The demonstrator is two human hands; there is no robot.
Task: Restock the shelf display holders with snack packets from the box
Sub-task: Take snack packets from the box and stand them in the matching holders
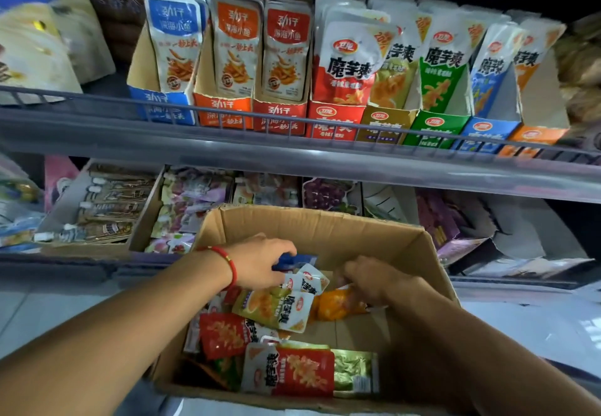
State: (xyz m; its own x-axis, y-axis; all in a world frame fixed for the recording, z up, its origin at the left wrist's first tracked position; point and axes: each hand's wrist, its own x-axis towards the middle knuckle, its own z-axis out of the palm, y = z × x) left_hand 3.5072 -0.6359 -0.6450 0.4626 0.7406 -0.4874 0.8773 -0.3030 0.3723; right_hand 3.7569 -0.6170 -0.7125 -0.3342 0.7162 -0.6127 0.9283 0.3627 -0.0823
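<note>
— Where are your snack packets?
— Loose in the open brown cardboard box (pixel 328 230) below the shelf: red (pixel 302 371), yellow-green (pixel 273 310) and orange (pixel 338 305) foil packets.
— And your hands?
— Your left hand (pixel 260 264), red string at the wrist, pinches a small blue packet (pixel 291 261). Your right hand (pixel 374 277) curls over the orange packet; I cannot tell whether it grips.
— The holders?
— A row of coloured card display holders (pixel 335 121) stands on the grey wire shelf (pixel 292 155) above.
</note>
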